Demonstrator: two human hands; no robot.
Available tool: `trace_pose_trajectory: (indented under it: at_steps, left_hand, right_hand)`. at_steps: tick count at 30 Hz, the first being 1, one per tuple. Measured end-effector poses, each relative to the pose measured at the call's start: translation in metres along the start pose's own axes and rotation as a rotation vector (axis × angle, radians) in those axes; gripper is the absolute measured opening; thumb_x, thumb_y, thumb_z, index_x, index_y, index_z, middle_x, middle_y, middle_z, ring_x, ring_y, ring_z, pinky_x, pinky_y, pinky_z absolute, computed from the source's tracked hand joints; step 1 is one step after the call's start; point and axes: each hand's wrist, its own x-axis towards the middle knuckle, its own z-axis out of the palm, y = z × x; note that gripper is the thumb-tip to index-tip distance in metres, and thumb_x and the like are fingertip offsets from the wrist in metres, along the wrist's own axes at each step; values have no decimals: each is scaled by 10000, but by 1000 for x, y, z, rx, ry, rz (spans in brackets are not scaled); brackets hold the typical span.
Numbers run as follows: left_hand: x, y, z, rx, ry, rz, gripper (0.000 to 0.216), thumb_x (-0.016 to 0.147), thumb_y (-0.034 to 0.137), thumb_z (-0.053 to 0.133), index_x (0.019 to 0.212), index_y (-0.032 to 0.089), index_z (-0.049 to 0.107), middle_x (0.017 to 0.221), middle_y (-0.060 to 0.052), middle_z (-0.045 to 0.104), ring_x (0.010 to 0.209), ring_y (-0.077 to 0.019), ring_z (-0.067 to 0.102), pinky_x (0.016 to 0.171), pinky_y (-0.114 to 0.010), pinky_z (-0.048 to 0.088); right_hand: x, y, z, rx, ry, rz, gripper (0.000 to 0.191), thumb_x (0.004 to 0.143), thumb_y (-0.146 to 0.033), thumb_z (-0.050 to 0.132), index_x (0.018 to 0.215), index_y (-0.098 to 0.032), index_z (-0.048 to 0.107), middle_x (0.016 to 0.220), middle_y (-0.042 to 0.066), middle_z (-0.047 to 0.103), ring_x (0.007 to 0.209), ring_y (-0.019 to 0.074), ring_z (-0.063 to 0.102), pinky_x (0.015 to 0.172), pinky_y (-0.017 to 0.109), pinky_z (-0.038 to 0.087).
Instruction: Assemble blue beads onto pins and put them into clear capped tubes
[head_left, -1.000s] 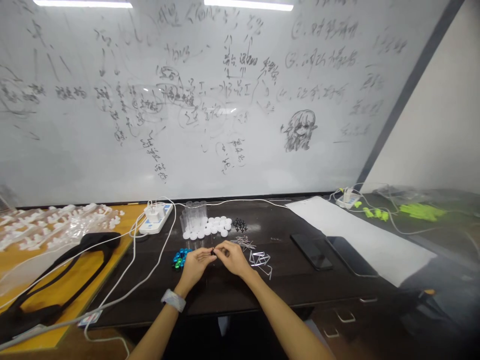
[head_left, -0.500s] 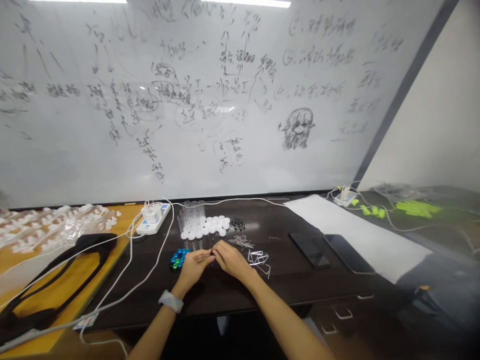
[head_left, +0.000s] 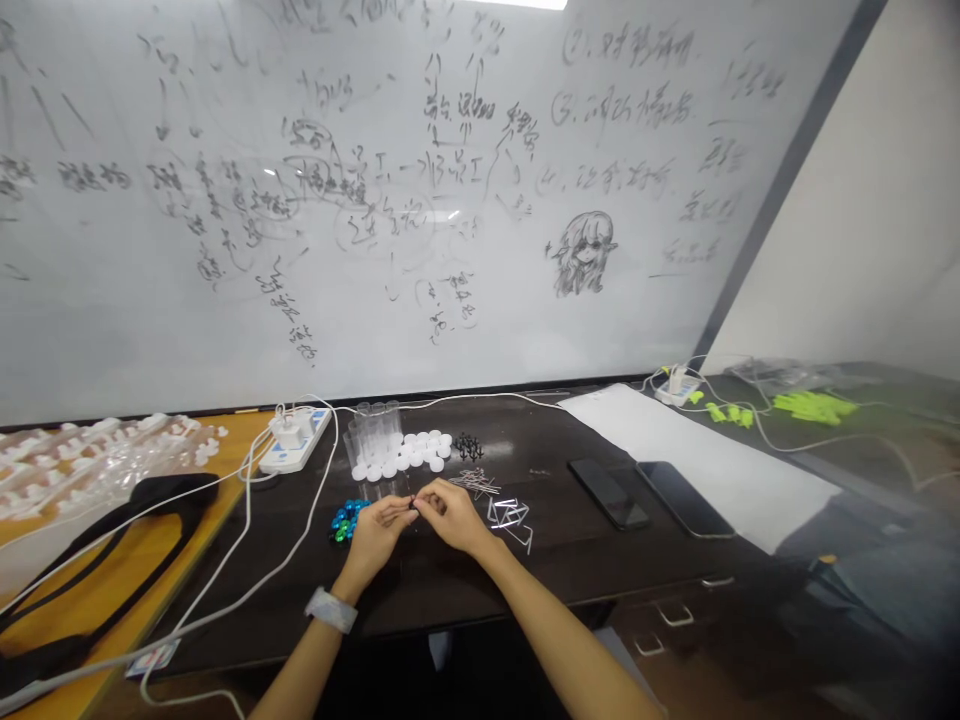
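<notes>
"What's the stuff around you made of?"

"I'm at a dark, glossy table (head_left: 555,560). Smooth, clear tubes (head_left: 373,430) stand by round, matte white caps (head_left: 403,463). Shiny blue and green balls (head_left: 347,522) cluster beside my left hand (head_left: 373,538); spiky little black pieces (head_left: 469,447), thin metallic pins (head_left: 478,482) and bent silvery rods (head_left: 509,514) lie near my right hand (head_left: 454,520)."

"And what are you holding?"

"One tiny black part (head_left: 412,504), pinched between the fingertips of both hands, over the table in front of the caps. It looks dark and compact, but my fingers mostly cover it, so I can't tell its shape."
</notes>
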Motion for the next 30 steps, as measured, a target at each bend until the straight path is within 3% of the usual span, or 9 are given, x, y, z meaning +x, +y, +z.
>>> trace_pose_trajectory:
  at_steps: [12, 22, 26, 30]
  left_hand:
    - [-2, 7, 2, -11, 5, -20, 310, 670, 353, 820, 897, 161, 734, 940, -104, 788, 909, -285, 740, 881, -415, 581]
    - [-5, 10, 7, -199, -39, -96, 372, 710, 368, 813, 992, 157, 691, 990, -113, 780, 947, -275, 733, 925, -405, 546]
    - [-5, 7, 8, -241, -43, -102, 378, 716, 361, 813, 1000, 152, 678, 997, -120, 777, 961, -272, 730, 947, -409, 533]
    - [-5, 8, 10, -245, -24, -113, 389, 709, 363, 819, 1001, 149, 677, 986, -119, 778, 957, -274, 731, 946, -409, 532]
  right_hand:
    - [1, 1, -3, 106, 14, 79, 192, 906, -351, 604, 902, -186, 703, 761, 14, 614, 650, 126, 557, 563, 210, 438]
    - [-1, 6, -7, 193, 48, 157, 229, 901, -384, 592, 950, -197, 714, 808, 33, 683, 679, 154, 617, 571, 233, 478]
    - [2, 16, -37, 143, 163, 243, 300, 888, -438, 570, 945, -171, 694, 753, 40, 683, 614, 164, 606, 533, 250, 464]
    - [0, 24, -99, -121, 175, 320, 300, 876, -434, 569, 963, -175, 694, 651, 11, 650, 586, 166, 592, 560, 258, 441]
